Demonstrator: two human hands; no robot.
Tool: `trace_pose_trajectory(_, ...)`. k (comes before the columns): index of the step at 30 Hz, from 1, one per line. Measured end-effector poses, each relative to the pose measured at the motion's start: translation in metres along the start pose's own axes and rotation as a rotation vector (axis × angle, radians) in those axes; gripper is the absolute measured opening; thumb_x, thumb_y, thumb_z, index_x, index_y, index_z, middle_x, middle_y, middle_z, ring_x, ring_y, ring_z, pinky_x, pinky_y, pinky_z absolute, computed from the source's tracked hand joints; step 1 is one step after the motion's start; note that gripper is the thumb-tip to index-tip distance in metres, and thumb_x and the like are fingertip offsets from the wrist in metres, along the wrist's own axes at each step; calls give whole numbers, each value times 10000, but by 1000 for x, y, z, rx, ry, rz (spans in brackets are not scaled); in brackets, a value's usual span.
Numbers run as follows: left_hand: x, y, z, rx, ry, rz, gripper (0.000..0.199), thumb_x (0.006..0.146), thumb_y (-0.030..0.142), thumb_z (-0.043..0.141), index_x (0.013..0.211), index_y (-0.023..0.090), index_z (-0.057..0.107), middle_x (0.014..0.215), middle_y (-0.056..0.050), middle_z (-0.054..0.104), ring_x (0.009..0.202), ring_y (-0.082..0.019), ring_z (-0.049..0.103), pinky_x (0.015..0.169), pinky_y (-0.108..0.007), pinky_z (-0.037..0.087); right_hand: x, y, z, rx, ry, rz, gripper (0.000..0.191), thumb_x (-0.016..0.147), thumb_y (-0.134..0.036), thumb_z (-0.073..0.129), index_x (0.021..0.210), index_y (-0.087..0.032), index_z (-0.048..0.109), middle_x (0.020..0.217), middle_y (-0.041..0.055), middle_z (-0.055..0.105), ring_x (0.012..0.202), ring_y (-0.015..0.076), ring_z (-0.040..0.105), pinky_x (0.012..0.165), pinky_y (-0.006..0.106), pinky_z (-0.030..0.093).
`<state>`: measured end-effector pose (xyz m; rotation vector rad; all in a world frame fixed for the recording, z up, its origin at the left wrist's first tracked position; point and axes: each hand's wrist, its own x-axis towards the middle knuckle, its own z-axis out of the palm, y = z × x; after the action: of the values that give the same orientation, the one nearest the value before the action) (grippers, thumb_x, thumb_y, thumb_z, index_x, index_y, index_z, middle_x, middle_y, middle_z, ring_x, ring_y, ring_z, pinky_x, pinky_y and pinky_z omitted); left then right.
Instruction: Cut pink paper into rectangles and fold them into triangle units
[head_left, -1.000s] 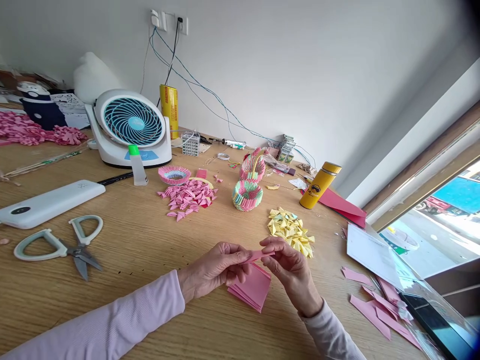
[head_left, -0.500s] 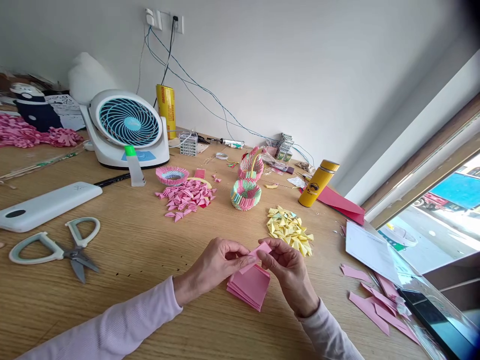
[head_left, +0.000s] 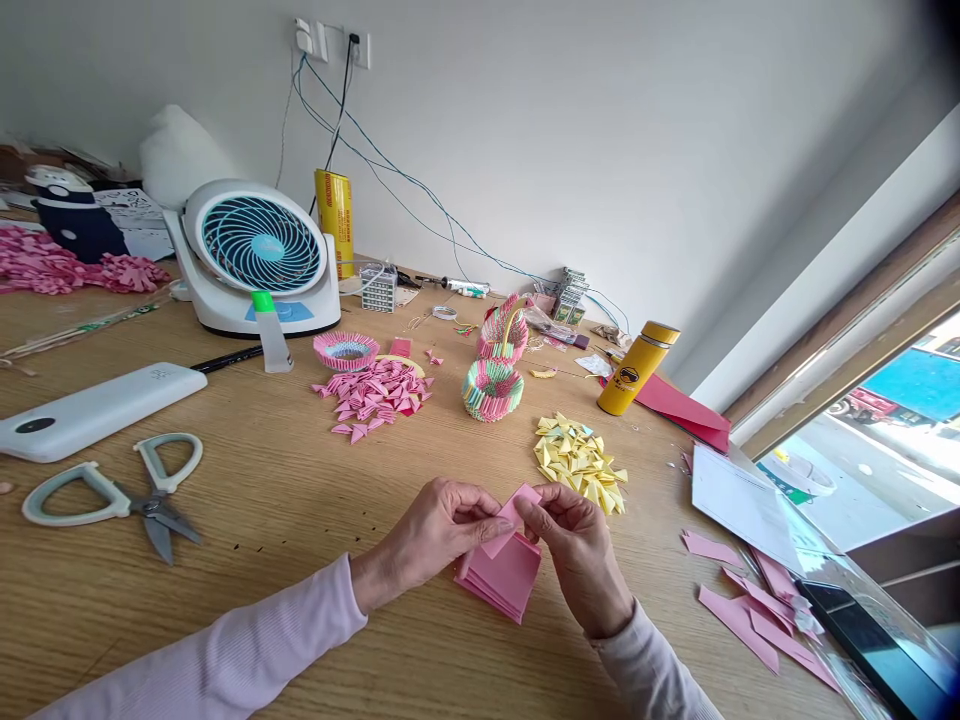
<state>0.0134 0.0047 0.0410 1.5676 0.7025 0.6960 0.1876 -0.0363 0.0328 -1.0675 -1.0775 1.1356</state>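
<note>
Between my two hands is a small piece of pink paper [head_left: 519,506], tilted and partly covered by my fingers. My left hand [head_left: 442,530] pinches its left side with thumb and fingers. On the paper's right edge, my right hand [head_left: 574,540] grips with thumb and forefinger. Just below lies a stack of pink paper pieces [head_left: 506,580] on the wooden table [head_left: 315,610]. Beyond my right hand is a heap of folded yellow paper pieces [head_left: 577,460]. A pile of folded pink paper pieces [head_left: 379,395] sits farther left.
Open scissors [head_left: 154,510] lie at the left, near a white handheld device [head_left: 97,410]. A fan [head_left: 259,255] and a green-capped glue bottle [head_left: 271,335] stand behind. Woven paper baskets [head_left: 493,388], a yellow flask [head_left: 637,370], pink scraps [head_left: 739,620] and a phone [head_left: 877,640] are also there.
The pink paper between my fingers has turned slightly and shows more of its face. My hands have hardly moved; the view has shifted a little.
</note>
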Motion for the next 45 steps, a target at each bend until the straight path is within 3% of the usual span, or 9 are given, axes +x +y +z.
trace_pose_trajectory(6, -3, 4, 3, 23, 25, 15, 383, 792, 487, 647, 735, 110, 674, 478, 38, 498, 366, -69, 455, 382, -173, 322, -2, 1, 3, -3, -28, 2, 216, 769, -368, 740, 723, -167, 675, 616, -18, 595, 560, 91, 464, 538, 219, 363)
trace_pose_trajectory(11, 0, -1, 4, 8, 68, 30, 379, 802, 482, 637, 747, 108, 671, 481, 45, 480, 358, -59, 424, 374, -175, 304, -4, 2, 7, -73, -42, 3, 284, 729, -388, 764, 631, -149, 647, 574, -22, 570, 519, 82, 413, 505, 223, 311)
trace_pose_trajectory(16, 1, -7, 1, -7, -29, -24, 365, 777, 473, 661, 718, 113, 639, 564, 21, 556, 378, -54, 436, 380, -175, 303, -4, 0, 7, -92, -28, -6, 297, 723, -402, 761, 599, -161, 641, 566, -4, 607, 515, 104, 467, 508, 242, 349)
trace_pose_trajectory(20, 0, -6, 1, 35, -69, -29, 361, 791, 455, 641, 646, 127, 598, 461, 52, 477, 371, -52, 389, 391, -175, 272, -6, -1, 9, -86, -45, -19, 287, 708, -394, 771, 584, -173, 637, 559, 0, 627, 506, 114, 502, 499, 246, 377)
trace_pose_trajectory(29, -1, 2, -8, 56, -95, -70, 302, 798, 413, 633, 780, 113, 658, 560, 24, 562, 387, -53, 422, 408, -185, 308, 6, -10, 5, -127, 151, -124, 298, 697, -416, 776, 606, -170, 635, 568, -7, 574, 512, 101, 454, 476, 228, 370)
trace_pose_trajectory(34, 0, 15, -15, 68, 51, 10, 361, 836, 441, 589, 935, 104, 672, 594, 18, 549, 445, -59, 406, 424, -178, 323, 5, -7, 11, -135, 57, -56, 314, 681, -416, 790, 595, -168, 616, 549, -8, 567, 492, 95, 435, 462, 227, 339)
trace_pose_trajectory(40, 1, 6, -14, 37, 11, -5, 373, 794, 472, 644, 832, 103, 684, 547, 21, 546, 396, -50, 379, 393, -183, 275, 3, -3, 15, -150, -9, 3, 310, 695, -425, 780, 614, -170, 622, 529, -18, 563, 471, 93, 431, 461, 229, 327)
trace_pose_trajectory(42, 1, 1, -12, 21, -23, -9, 354, 791, 464, 653, 770, 111, 662, 480, 40, 510, 383, -55, 391, 405, -184, 285, 7, -5, 9, -125, 23, -28, 293, 737, -423, 749, 637, -170, 641, 538, -17, 561, 490, 97, 445, 475, 229, 348)
trace_pose_trajectory(45, 0, -3, -9, -37, -57, -13, 345, 778, 457, 672, 713, 120, 630, 454, 43, 515, 382, -62, 424, 428, -188, 319, 11, -11, -4, -38, 185, -110, 262, 773, -413, 723, 675, -183, 648, 568, -27, 553, 516, 90, 450, 476, 208, 356)
